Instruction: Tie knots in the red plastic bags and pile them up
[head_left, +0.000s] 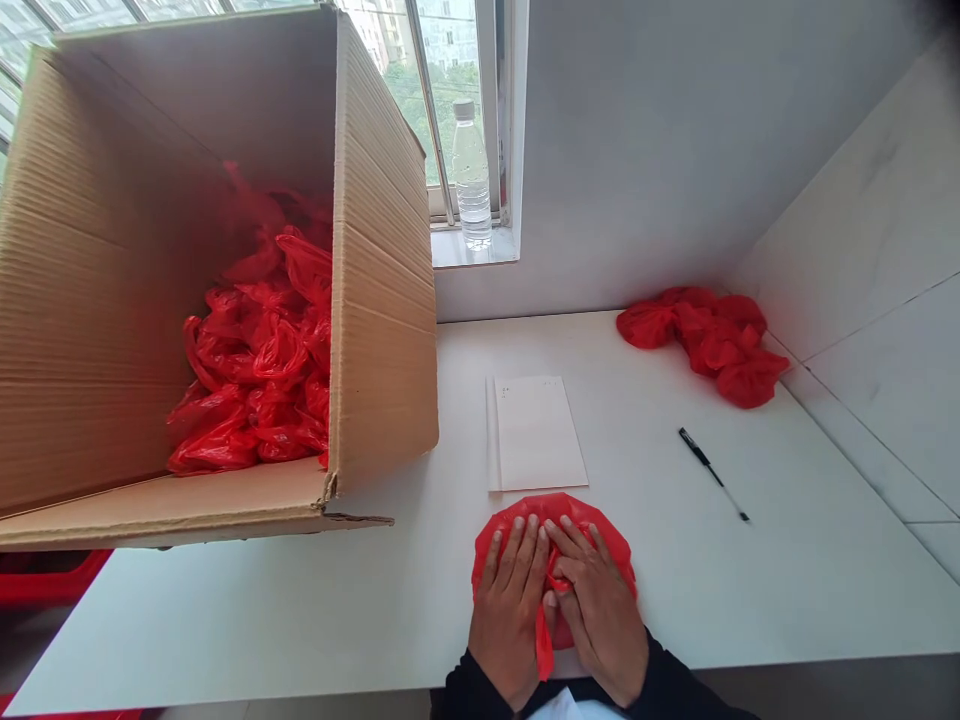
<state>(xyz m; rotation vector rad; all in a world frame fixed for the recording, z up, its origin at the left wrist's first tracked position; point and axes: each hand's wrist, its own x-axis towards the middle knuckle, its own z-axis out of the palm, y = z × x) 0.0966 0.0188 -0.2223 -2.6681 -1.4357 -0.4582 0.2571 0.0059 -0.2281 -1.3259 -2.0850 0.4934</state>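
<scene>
A rounded red plastic bag (611, 540), its contents hidden, lies on the white table at the near edge. My left hand (510, 610) rests flat on its left half, the fingers stretched forward. Over the right half lies my right hand (600, 605), with most fingers extended and one bent beside the gathered knot. From that knot a twisted red tail (544, 645) hangs toward me between the hands. Just beyond the bag sits a white notepad (541, 430) with small marks near its top.
A large open cardboard box (386, 300) holding several red plastic bags (262, 370) stands at left. A black-capped pen (712, 473) lies at right, below crumpled red bags (705, 335) near the wall. A clear water bottle (472, 185) stands on the windowsill.
</scene>
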